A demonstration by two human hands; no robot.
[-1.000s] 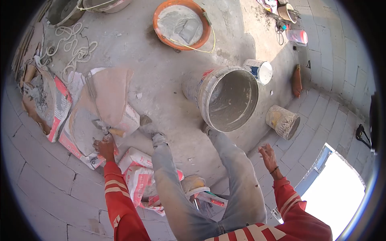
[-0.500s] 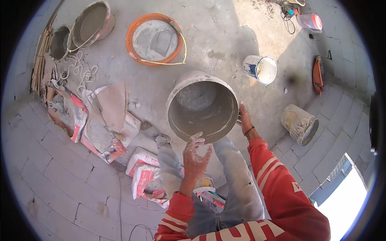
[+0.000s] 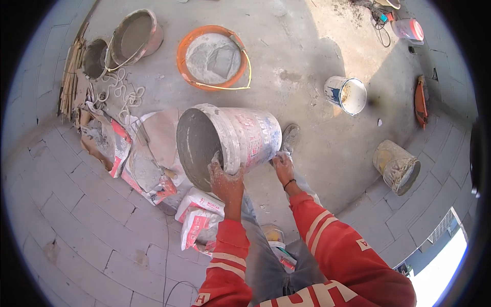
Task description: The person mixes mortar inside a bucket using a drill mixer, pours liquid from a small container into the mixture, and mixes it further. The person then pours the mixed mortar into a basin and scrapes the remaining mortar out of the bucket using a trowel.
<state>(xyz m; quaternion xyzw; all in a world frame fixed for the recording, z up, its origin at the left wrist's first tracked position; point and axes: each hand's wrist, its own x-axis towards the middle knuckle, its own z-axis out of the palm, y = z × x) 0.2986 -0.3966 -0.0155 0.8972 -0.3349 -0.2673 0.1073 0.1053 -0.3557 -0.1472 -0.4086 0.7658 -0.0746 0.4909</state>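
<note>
A large mortar-smeared bucket [image 3: 250, 134] is tilted onto its side between my hands, its mouth facing left. Grey residue coats its inner wall. My left hand [image 3: 226, 181] grips the rim, with the thumb over the edge. At the bucket's base, my right hand [image 3: 283, 168] holds the underside, its fingers partly hidden. Left of the bucket lies an opened mortar bag [image 3: 146, 171] with a trowel on it. Below the bucket's mouth are red and white mortar bags [image 3: 197, 225].
An orange tub [image 3: 183, 56] of grey mix stands ahead, with two dark buckets [image 3: 156, 43] and a rope [image 3: 120, 89] at the upper left. A white paint bucket [image 3: 335, 92] and a stained bucket [image 3: 391, 161] are to the right, near the block wall [image 3: 450, 153].
The large bucket has turned from mouth-up to lying sideways, mouth left. My left hand first left the trowel, then took the rim; my right hand shifted to the base.
</note>
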